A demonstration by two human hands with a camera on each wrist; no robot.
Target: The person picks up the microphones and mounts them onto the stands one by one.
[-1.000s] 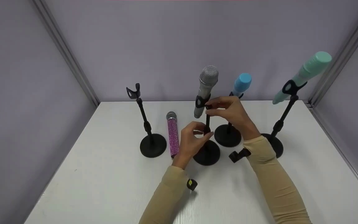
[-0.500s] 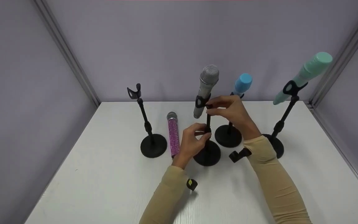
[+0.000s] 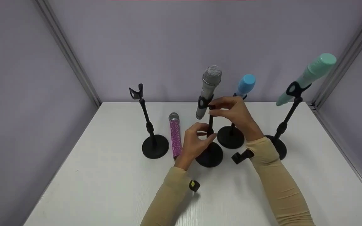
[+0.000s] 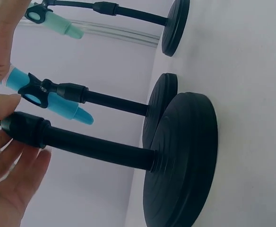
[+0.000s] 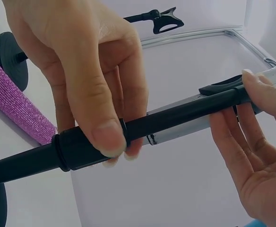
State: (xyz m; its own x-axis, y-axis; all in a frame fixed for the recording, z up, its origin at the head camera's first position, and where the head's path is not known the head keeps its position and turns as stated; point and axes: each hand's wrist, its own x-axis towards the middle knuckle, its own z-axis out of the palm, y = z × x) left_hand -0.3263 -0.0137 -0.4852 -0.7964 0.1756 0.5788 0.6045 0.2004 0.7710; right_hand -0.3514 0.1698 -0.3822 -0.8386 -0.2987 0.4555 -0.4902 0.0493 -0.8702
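A black microphone stand [image 3: 210,155] stands in the middle of the table, a silver microphone [image 3: 211,77] tilted in its clip. My left hand [image 3: 195,141] has its thumb and fingers around the collar [image 5: 81,147] partway up the pole. Higher up, my right hand [image 3: 231,111] pinches the pole just below the clip. In the right wrist view the upper pole runs between both hands, with the microphone's pale body behind it. The left wrist view shows the stand's round base [image 4: 185,156] flat on the table.
Left of the hands lies a pink glittery microphone [image 3: 175,136], beside a stand [image 3: 155,147] with a bare clip. To the right, one stand carries a blue microphone [image 3: 246,84] and another a mint-green one [image 3: 316,72]. Walls enclose the table [image 3: 105,188] at the back and sides.
My left thumb has shifted slightly at the collar, pressing in and then easing outward. The right hand and the stands stay practically in place.
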